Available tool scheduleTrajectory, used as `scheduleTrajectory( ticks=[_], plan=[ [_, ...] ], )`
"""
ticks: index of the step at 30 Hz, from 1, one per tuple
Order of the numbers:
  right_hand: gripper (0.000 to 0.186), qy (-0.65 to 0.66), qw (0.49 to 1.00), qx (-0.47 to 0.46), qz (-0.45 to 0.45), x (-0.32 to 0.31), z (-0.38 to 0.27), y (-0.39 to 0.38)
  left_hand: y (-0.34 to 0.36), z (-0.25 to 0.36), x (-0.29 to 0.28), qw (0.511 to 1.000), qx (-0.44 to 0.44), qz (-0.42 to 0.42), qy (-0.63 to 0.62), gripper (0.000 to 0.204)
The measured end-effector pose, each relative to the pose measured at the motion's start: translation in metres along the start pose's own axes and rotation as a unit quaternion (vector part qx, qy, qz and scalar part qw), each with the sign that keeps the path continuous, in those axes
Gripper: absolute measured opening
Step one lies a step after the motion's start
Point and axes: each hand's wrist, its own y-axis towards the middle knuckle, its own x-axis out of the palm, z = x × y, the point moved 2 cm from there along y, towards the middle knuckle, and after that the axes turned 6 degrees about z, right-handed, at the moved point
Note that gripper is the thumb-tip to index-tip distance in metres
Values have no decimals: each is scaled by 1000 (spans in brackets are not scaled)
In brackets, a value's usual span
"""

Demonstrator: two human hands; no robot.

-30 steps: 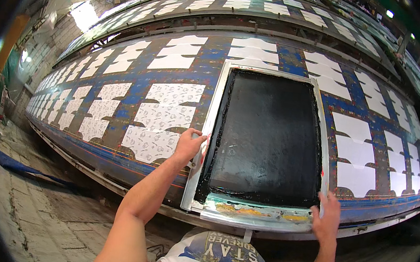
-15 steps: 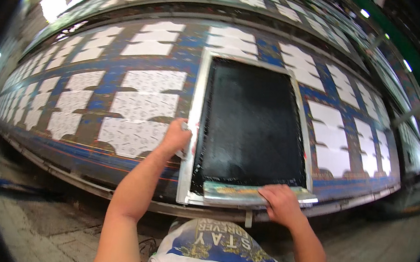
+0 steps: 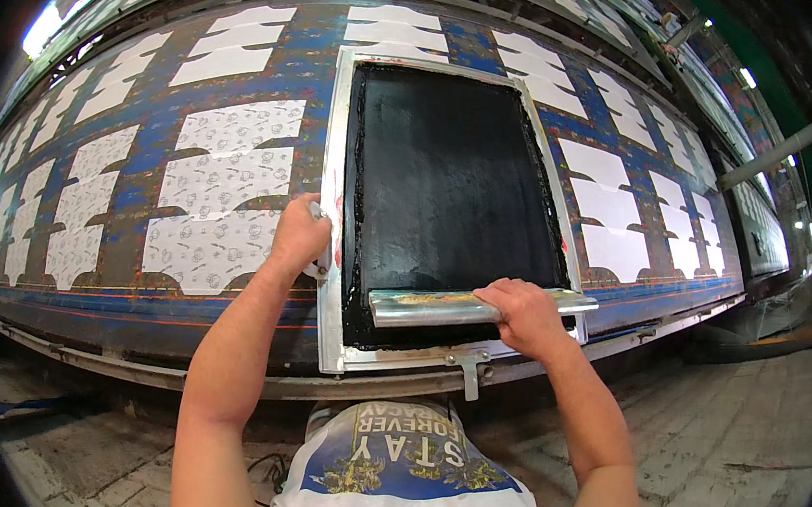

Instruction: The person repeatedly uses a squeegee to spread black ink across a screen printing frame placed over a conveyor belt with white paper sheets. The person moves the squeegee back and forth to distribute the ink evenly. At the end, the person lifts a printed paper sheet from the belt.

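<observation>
A screen-printing frame [image 3: 339, 151] with pale metal rails lies on the long table [image 3: 131, 193] in front of me. Its mesh [image 3: 456, 176] is black and shiny, with dark ink along the inner edges. My left hand [image 3: 303, 232] is closed round a metal handle [image 3: 316, 270] on the frame's left rail. Across the near part of the mesh rests a long metal squeegee [image 3: 425, 309], gripped at its upper edge, right of the middle, by my right hand [image 3: 530, 320]. Its blade edge is hidden from me.
White cut fabric pieces with small grey prints [image 3: 222, 177] lie left of the frame; plain white pieces [image 3: 612, 214] lie to the right. A metal bracket [image 3: 471, 370] hangs at the table's near edge. More tables stretch beyond, and a slanting pole [image 3: 784, 151] stands far right.
The squeegee, in my right hand, has gone from the frame's near rail a little farther up the mesh. My left hand keeps its hold on the handle. The whole view has shifted.
</observation>
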Motion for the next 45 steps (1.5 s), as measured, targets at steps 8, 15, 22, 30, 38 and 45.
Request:
scheduleTrajectory(
  ticks=[8, 15, 22, 30, 38, 45],
  plan=[
    [44, 59, 985, 34, -158, -16, 9, 6, -5, 10, -4, 1000, -24, -4, -11, 49],
    [27, 72, 974, 62, -208, -25, 80, 112, -9, 15, -7, 1000, 6, 17, 12, 50],
    [22, -8, 997, 35, -69, -3, 159, 265, -10, 13, -6, 999, -31, 19, 23, 51],
    [34, -104, 994, 41, -5, 28, 216, 390, -11, 22, -8, 997, -72, -4, 1, 53],
    [40, -93, 994, 51, 21, 40, 255, 451, -12, 20, -7, 993, -115, -13, -28, 54],
    [36, -106, 992, 40, -53, 24, 245, 441, -10, 22, -8, 996, -89, -15, -14, 54]
  ],
)
